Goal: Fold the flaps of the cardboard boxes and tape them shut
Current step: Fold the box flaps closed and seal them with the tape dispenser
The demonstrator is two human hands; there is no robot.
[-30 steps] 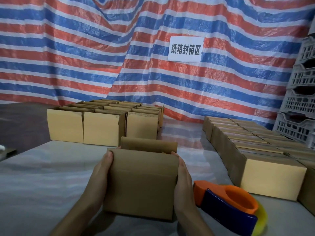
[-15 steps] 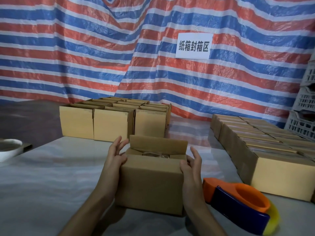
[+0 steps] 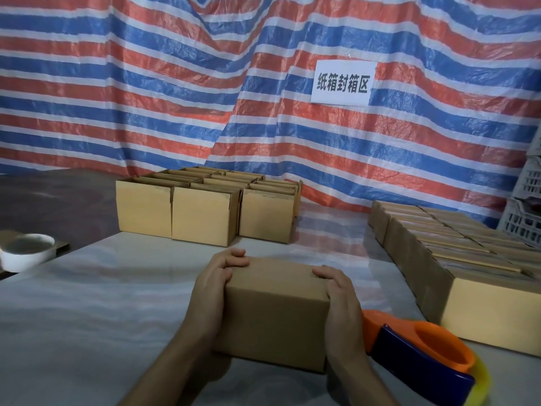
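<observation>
A small brown cardboard box point(image 3: 275, 312) stands on the white table right in front of me, its top flaps folded down flat. My left hand point(image 3: 216, 285) holds the box's left side with its fingers curled over the far left top edge. My right hand point(image 3: 341, 300) holds the right side, fingers curled over the top right edge. An orange and dark blue tape dispenser point(image 3: 418, 358) with yellow tape lies on the table just right of the box, beside my right wrist.
A group of open-topped boxes point(image 3: 205, 212) stands at the back centre. Rows of closed boxes point(image 3: 456, 259) fill the right side. A white roll point(image 3: 26, 252) sits at the left edge. White plastic crates point(image 3: 524, 209) stack at far right. A striped tarp hangs behind.
The far flap that stood upright is now folded down, and both hands moved from the box's sides up over its top edges. The view shifted left.
</observation>
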